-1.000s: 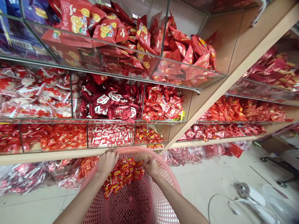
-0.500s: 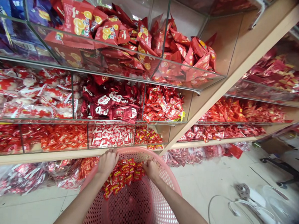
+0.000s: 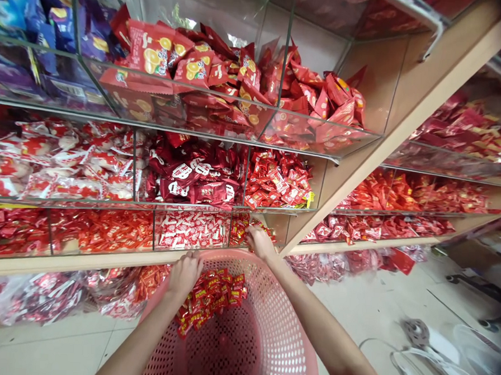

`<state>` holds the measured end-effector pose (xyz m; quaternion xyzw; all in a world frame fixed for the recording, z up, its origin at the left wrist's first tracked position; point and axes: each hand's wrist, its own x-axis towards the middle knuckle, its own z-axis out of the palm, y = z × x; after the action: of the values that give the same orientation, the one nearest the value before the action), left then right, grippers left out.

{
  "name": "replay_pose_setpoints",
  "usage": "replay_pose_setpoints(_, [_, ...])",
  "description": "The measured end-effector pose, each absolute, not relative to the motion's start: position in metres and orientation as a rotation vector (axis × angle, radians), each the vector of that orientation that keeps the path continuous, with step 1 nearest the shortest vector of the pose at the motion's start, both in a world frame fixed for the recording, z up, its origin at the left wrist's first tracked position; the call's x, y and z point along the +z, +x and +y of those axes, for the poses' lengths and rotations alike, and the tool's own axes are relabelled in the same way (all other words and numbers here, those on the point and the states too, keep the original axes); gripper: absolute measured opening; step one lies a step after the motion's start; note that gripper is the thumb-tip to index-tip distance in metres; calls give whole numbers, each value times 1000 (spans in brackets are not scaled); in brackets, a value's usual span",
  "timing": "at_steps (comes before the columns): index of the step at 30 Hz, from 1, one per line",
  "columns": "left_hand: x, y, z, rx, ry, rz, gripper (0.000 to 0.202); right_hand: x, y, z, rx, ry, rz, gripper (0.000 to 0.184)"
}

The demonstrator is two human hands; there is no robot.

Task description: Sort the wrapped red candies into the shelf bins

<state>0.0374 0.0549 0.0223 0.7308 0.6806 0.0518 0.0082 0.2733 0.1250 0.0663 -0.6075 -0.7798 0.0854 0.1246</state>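
While the hands [image 3: 261, 243] stand apart, red packets [image 3: 214, 295] lie beside the left hand [image 3: 186, 273].

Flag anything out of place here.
A loose cord curls beside a white device on the floor at right, looking untidy. Candies in the pink basket are heaped toward its far-left side, so the load looks uneven.

Blue packets [image 3: 60, 35] upper left — tiled floor [image 3: 354, 288]
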Motion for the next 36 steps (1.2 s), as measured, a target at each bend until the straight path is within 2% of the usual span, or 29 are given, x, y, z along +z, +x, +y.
replay_pose_setpoints(4, [22,36,54,181,2290,2120,41,65,264,154,228,-1821,-2512,38])
replay_pose_setpoints(7, [22,36,54,194,2284,2118,41,63,254,162,211,-1881,-2585,40])
replay_pose_setpoints(15, [23,36,54,180,2344,2123,41,60,261,163,115,-1810,-2561,30])
replay_pose_setpoints(21, [23,36,54,181,2305,2134,41,56,269,163,146,-1745,-2565,30])
replay_pose_setpoints(26, [23,37,55,177,2301,2139,41,68,267,153,148,-1601,-2341,13])
replay_pose_setpoints(28, [23,37,55,177,2292,2142,41,73,265,138,270,-1507,-2095,12])
replay_pose_setpoints(31, [23,37,55,183,2296,2127,41,68,259,104,592,-1389,-1773,22])
replay_pose_setpoints(36, [24,37,54,178,2293,2123,41,27,257,54,1186,-1443,-1456,28])
